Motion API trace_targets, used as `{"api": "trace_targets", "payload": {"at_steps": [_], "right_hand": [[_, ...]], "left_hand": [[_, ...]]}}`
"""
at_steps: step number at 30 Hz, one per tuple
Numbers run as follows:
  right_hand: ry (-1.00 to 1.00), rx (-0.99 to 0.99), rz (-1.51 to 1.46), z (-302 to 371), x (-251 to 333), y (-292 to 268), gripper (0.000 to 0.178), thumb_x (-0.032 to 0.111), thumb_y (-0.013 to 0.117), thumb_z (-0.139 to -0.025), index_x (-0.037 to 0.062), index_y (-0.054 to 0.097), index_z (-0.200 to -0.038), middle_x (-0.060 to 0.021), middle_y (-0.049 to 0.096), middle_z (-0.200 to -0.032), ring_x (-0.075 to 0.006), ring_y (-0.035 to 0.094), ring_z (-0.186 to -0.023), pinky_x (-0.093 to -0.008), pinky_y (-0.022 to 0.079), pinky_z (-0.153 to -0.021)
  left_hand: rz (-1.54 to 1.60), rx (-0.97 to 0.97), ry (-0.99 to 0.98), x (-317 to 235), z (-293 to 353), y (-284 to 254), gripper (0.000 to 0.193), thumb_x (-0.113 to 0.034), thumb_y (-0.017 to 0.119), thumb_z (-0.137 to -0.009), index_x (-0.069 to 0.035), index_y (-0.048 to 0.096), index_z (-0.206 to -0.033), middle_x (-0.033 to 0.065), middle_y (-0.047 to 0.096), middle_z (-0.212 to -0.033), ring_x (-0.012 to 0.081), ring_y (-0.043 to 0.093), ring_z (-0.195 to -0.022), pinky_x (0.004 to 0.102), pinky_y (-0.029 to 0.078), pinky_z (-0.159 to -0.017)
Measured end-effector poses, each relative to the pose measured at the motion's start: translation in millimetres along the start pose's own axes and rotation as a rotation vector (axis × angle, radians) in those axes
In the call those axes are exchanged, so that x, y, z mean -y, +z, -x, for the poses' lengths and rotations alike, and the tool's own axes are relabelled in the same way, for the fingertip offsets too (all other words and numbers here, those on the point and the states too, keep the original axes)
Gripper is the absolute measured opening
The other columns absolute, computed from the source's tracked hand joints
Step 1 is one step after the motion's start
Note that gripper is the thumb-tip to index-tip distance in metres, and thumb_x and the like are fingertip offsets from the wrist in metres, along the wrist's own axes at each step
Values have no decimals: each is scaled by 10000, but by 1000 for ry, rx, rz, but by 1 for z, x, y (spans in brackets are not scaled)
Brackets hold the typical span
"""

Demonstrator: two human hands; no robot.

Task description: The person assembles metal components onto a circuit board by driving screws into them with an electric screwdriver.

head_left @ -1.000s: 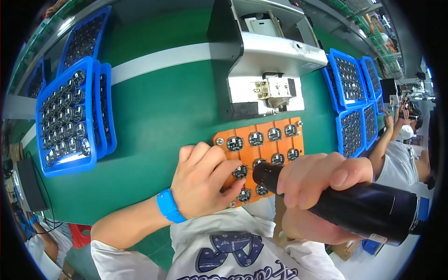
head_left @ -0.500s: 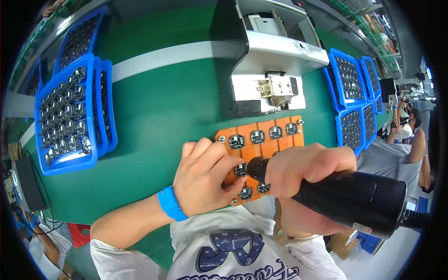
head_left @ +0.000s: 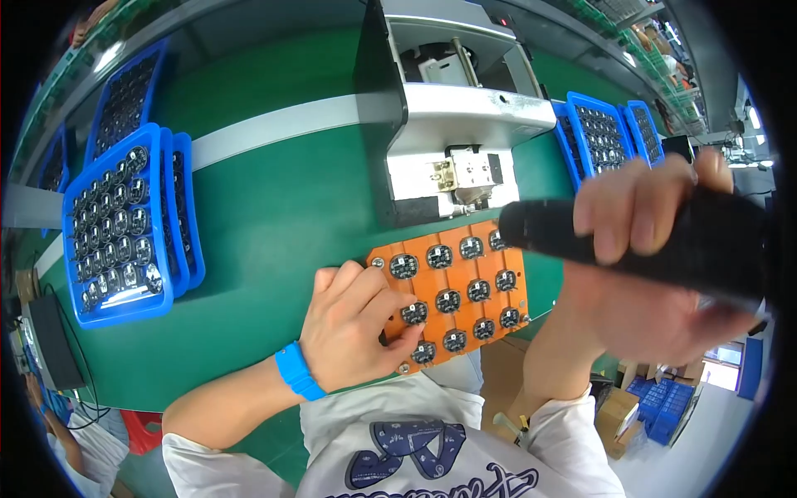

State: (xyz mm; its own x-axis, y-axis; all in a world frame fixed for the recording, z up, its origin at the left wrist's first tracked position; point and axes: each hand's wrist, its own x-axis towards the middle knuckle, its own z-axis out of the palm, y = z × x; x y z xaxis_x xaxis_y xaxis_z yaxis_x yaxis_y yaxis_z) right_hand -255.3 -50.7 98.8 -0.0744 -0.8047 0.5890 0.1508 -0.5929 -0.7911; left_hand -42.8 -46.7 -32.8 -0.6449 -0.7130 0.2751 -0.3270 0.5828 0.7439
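Observation:
An orange fixture plate (head_left: 465,311) carries rows of small round circuit boards with dark rims. My left hand (head_left: 353,324), a blue band on its wrist, rests at the plate's left side. Its thumb and forefinger are closed about one round circuit board (head_left: 413,313) in the leftmost column. Raised above the right of the plate, my right hand (head_left: 643,220) is wrapped round a black electric screwdriver (head_left: 548,228). The tool points left, blurred by motion, and its tip is clear of the boards. Its rear end fades into the dark rim of the picture.
A metal machine (head_left: 457,108) with a small clamp block stands just behind the plate. Blue trays (head_left: 178,274) filled with round parts are stacked at left. More blue trays (head_left: 598,137) stand at back right. Cardboard boxes (head_left: 618,407) lie low at right.
My right hand has lifted the electric screwdriver off the plate, up and to the right, baring the boards beneath. My left hand keeps its pinch on the same board. The view has shifted slightly.

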Motion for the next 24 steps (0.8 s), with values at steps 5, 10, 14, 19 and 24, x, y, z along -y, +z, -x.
{"api": "trace_targets", "payload": {"at_steps": [5,10,14,19,24], "right_hand": [[56,67,86,-20,-20,-1,922,788,310,-896,-26,470,-1299,-97,517,-859,-199,517,-689,-366,432,-654],[95,67,115,-8,-10,-2,846,764,355,-903,5,479,-1258,-78,535,-840,-189,536,-665,-353,451,-643],[124,2,63,30,-5,10,671,646,543,-932,60,457,-1247,-47,541,-800,-164,534,-574,-323,472,-576],[149,-9,-13,62,-7,39,652,673,530,-930,69,466,-1168,-72,555,-734,-186,536,-521,-351,478,-525],[210,-100,-1,73,-16,52,705,739,494,-909,63,466,-1109,-82,560,-704,-205,540,-509,-360,472,-503]], "left_hand": [[7,-10,13,3,2,2,332,-153,837,-616,-105,709,-918,17,572,-898,231,540,-841,372,371,-790],[5,-35,16,3,1,4,332,-148,834,-615,-107,706,-918,19,574,-910,232,541,-843,374,374,-790],[2,-23,-11,3,3,1,322,-138,829,-620,-118,688,-908,22,557,-916,233,535,-850,373,370,-788],[33,-46,23,2,3,3,364,-127,844,-577,-110,699,-910,20,548,-870,234,512,-818,358,352,-764],[44,-71,36,5,7,2,428,-112,817,-520,-115,698,-931,23,511,-839,233,504,-811,362,350,-766]]}}
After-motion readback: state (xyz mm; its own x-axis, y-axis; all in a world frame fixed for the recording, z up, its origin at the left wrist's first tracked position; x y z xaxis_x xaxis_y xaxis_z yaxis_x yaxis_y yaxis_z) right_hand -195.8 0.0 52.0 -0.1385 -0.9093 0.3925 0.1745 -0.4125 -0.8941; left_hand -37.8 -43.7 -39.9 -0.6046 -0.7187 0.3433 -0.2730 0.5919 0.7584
